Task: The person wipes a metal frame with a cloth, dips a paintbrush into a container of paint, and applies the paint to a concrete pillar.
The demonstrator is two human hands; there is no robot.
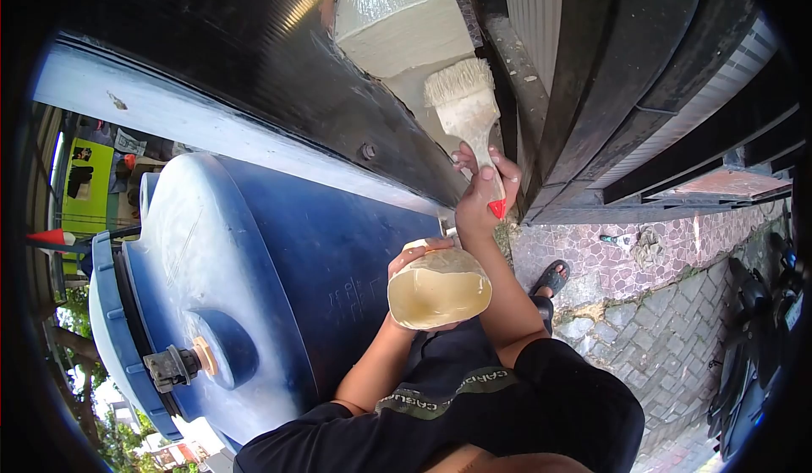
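A wide brush (pixel 468 109) with pale, coated bristles is held by its handle in my right hand (pixel 489 187). The red end of the handle sticks out below my fingers. Its bristles are over a grey-white plastered surface (pixel 406 37), beside a black beam; whether they touch it I cannot tell. Below the brush, my left hand (pixel 414 257) is wrapped round a cut-open container (pixel 440 291) with pale cream liquid inside. Part of that hand is hidden behind the container.
A large blue tank (pixel 313 253) lies along the left, beside a black metal beam (pixel 321 92). Dark metal slats (pixel 609 75) rise at the right. Stone paving (pixel 668 321) is below, with a sandalled foot (pixel 554 278) on it. Motorbikes (pixel 748 354) stand at the far right.
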